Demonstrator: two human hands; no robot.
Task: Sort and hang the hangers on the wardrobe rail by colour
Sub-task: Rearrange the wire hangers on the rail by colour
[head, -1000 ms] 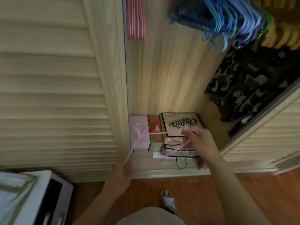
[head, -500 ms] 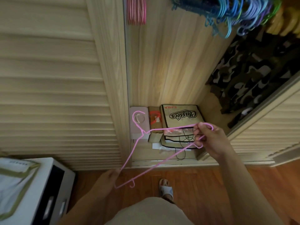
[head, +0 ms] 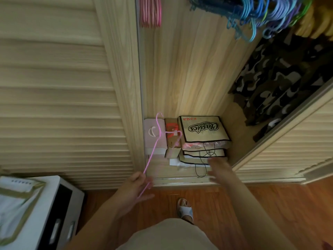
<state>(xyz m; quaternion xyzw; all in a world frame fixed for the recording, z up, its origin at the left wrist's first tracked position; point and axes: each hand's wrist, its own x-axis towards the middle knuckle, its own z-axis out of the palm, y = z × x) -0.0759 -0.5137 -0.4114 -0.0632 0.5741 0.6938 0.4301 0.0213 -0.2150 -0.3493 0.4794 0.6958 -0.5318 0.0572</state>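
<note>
- left hand point(head: 134, 187) sits around 7 o'clock from frame centre and pinches one end of a thin pink hanger point(head: 153, 152) between thumb and fingers
- that hanger runs up and away from the hand toward 12 o'clock, hook end up by the pale pink box point(head: 155, 139) on the wardrobe floor; it looks to be in the air in front of the boxes, not resting on them
- right hand point(head: 219, 170) is at about 5 o'clock, fingers spread and loose, nothing in it. it's blurry, and sits just in front of the lower edge of the stacked bags
- the bag with "Classics" on it point(head: 203, 129) lies on top of that stack, at 3 o'clock from the pink box, with a small brown carton point(head: 173, 141) between them
- up at 12 o'clock a bunch of pink hangers point(head: 150, 11) hangs by itself
- at 1–2 o'clock there's a cluster of blue hangers point(head: 252, 13) with some purple and green mixed in at its right side
- camo clothing point(head: 281, 82) hangs at 3 o'clock below those
- white drawer unit point(head: 59, 212) at 8 o'clock on the wood floor, and a foot in a white sandal point(head: 185, 209) at 6
</note>
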